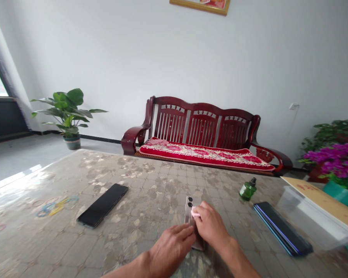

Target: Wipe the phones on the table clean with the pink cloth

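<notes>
A phone (188,211) lies face down on the patterned tabletop in front of me, its camera lenses at the far end. My left hand (174,244) rests over its lower left part, fingers stretched out and lying flat on it; the thumb is hidden. With bent fingers my right hand (211,222) pinches a small pale pink cloth or pad (195,212) against the phone's back, just below the lenses. The hands partly cover the phone.
A dark phone (103,204) and several coloured rubber bands (53,205) lie to the left. On the right are a green bottle (248,189), stacked phones (282,227) and a clear plastic box (304,210) with cardboard (321,197) on top. A wooden bench (201,121) stands beyond the table.
</notes>
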A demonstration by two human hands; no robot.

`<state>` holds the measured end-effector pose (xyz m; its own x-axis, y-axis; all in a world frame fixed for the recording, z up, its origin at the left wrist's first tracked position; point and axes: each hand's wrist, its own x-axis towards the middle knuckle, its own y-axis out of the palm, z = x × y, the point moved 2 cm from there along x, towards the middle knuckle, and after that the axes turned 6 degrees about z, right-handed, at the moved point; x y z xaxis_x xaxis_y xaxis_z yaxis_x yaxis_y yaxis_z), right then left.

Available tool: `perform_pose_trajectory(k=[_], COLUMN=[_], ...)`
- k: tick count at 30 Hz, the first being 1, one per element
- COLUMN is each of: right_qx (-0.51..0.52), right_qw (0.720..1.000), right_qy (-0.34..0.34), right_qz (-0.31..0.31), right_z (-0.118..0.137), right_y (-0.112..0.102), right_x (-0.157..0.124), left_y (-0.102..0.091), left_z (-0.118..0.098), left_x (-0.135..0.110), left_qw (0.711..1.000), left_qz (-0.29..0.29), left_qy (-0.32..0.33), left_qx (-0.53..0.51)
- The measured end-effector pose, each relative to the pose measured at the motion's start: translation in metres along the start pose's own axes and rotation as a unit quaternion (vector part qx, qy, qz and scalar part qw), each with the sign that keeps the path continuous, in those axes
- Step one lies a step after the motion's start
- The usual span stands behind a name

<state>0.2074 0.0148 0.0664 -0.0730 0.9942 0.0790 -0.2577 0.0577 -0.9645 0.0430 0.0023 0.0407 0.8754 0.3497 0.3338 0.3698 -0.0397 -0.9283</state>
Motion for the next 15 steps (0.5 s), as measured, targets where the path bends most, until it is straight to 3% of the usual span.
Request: perform_pose_trajectory(k=[11,15], right_qx=[0.011,0.012], right_qw=[0.999,1.000], right_qy=[0.032,0.006], right_qz=[-0.017,0.007], right_z=[-0.009,-0.005], right_y=[0.006,0.001], right_x=[0.006,0.002], left_y=[0.002,0.003], left_z=[0.002,0.001], left_x=[-0.001,-0.001], left_qw=[1.000,1.000], left_qz=[0.014,0.001], left_qy=[-0.007,-0.002], left_qx=[-0.002,-0.006])
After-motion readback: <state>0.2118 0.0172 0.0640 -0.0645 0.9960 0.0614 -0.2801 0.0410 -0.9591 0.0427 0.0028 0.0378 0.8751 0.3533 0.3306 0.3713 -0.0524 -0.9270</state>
